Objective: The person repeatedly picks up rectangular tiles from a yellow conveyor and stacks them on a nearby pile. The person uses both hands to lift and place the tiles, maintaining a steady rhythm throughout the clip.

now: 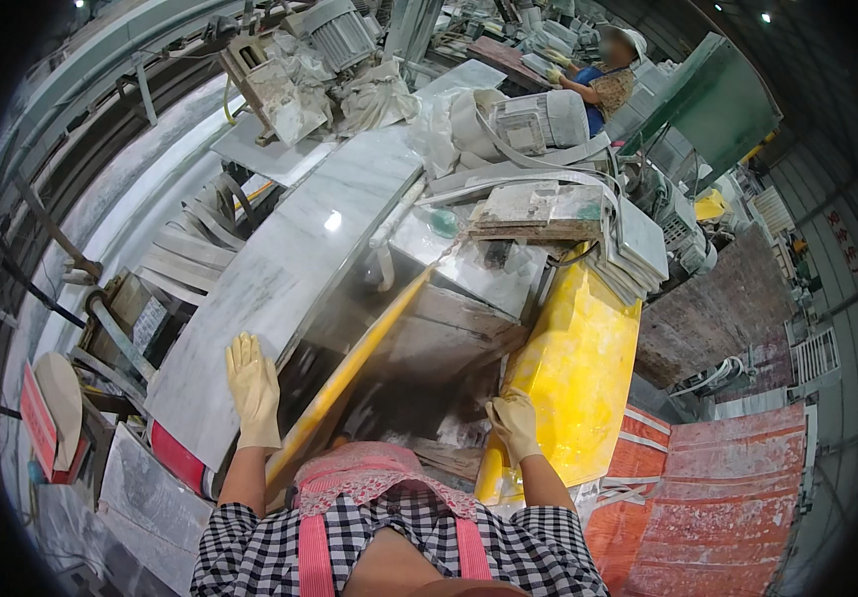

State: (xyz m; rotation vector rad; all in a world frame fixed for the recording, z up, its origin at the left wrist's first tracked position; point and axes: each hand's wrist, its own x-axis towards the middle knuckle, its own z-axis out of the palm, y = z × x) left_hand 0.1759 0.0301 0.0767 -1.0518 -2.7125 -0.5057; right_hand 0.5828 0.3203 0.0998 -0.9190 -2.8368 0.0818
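My left hand (252, 386), in a cream rubber glove, lies flat with fingers stretched on a polished white-grey marble slab (295, 249). The slab runs from the lower left toward the upper middle. My right hand (515, 423), gloved alike, is closed beside the left edge of a glossy yellow panel (588, 358). Its fingers are curled, and what they hold, if anything, is hidden. Between my hands, a yellow bar (354, 363) slants up from near my apron to the machine.
Beyond the slab stand a grey motor (538, 121) and a dusty machine head (538, 209). White belts (190, 254) hang at the left. Red, dust-covered sheeting (718, 497) lies at the lower right. Far off, a person (603, 85) in a white cap handles a pale piece.
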